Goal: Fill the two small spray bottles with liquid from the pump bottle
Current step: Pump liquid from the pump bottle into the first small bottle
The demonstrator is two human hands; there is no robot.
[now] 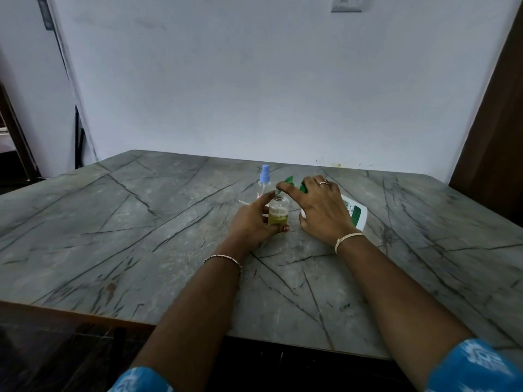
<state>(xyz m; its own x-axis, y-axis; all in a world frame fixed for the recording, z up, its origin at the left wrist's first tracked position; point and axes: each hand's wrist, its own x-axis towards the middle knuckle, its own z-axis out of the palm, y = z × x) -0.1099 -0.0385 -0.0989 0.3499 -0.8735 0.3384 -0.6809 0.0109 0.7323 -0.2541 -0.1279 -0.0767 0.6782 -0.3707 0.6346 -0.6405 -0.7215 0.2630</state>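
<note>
Bottle [278, 206] clear, cylindrical (liquid [278, 219] yellowish); tabletop [141, 222] veined.

Left hand [250, 222]: gripping a small clear spray bottle [278, 213] that is standing upright on the table with its top off.
Small clear spray bottle: holding yellow-green liquid in its lower part, with foam on top.
Right hand [322, 210]: wrapping over the green pump head [290, 181] of a white pump bottle [356, 215], with the forefinger reaching to the small bottle's open mouth.
White pump bottle: leaning over, its pump head pointing towards the small bottle.
Second spray bottle [263, 185]: standing just behind the first, wearing a pale blue spray cap.
Thin white tube [244, 203]: lying on the table beyond the left hand.
Table [141, 222]: showing a grey, marble-like top with dark veins.
Wrists: wearing a thin bracelet each; a ring [323, 182] is sitting on the right hand.
</note>
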